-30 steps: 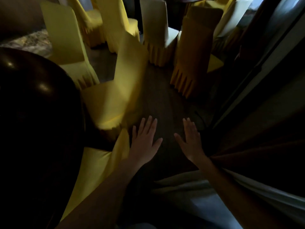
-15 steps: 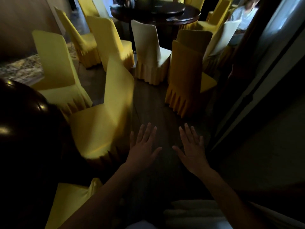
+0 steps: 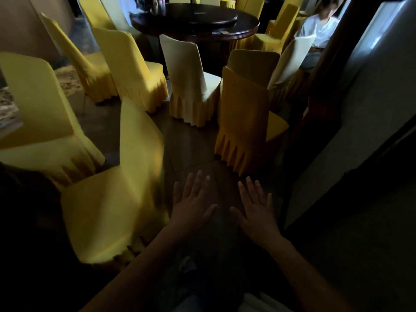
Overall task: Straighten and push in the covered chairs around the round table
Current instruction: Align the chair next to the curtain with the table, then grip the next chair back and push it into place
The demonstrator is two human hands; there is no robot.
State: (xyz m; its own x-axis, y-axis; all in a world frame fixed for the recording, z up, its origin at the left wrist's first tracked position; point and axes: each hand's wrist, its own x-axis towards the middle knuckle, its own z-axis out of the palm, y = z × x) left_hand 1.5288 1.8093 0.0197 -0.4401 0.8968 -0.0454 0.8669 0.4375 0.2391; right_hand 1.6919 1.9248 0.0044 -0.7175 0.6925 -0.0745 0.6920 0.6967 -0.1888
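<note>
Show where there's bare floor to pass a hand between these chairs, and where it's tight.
Free: the floor strip ahead of the left hand and right hand, bordered by the near yellow chair on the left and the orange chair on the right. Crowded: beyond it, the pale chair and its neighbours pack close before the far round table.

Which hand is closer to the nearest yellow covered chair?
Left. The left hand hovers just beside the backrest of the yellow covered chair; the right hand lies beyond it, farther right.

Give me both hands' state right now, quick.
Left hand: open, fingers spread, holding nothing.
Right hand: open, fingers spread, holding nothing.
</note>
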